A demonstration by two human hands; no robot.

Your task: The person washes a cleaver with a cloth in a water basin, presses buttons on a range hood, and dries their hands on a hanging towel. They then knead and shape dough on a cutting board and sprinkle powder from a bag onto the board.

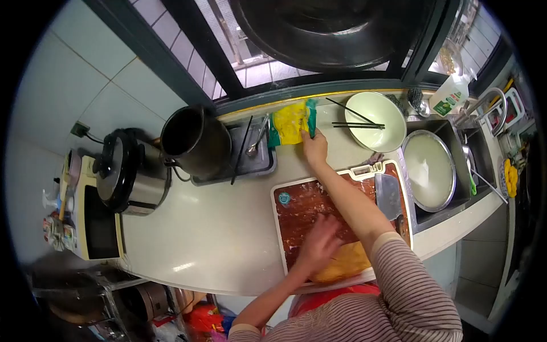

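Observation:
My right hand point(315, 149) reaches across the counter, its fingers and thumb closed on the lower edge of a yellow and green plastic packet point(292, 123). Below it, my left hand point(321, 242) hovers over or touches a reddish-brown cutting board point(299, 219) with a white rim; motion smears its fingers. Beside that hand, at the board's near edge, lies a yellow-orange flat piece of food point(345, 263) whose kind I cannot make out. A cleaver point(388, 196) rests on the board's right side, partly behind my right forearm.
Right of the packet, a white bowl point(364, 102) carries black chopsticks. A metal basin point(428, 171) of cloudy liquid sits in the sink point(450, 134). To the left stand a grey tray point(262, 162), a dark pot point(191, 139), a pressure cooker point(134, 176) and a microwave point(99, 219).

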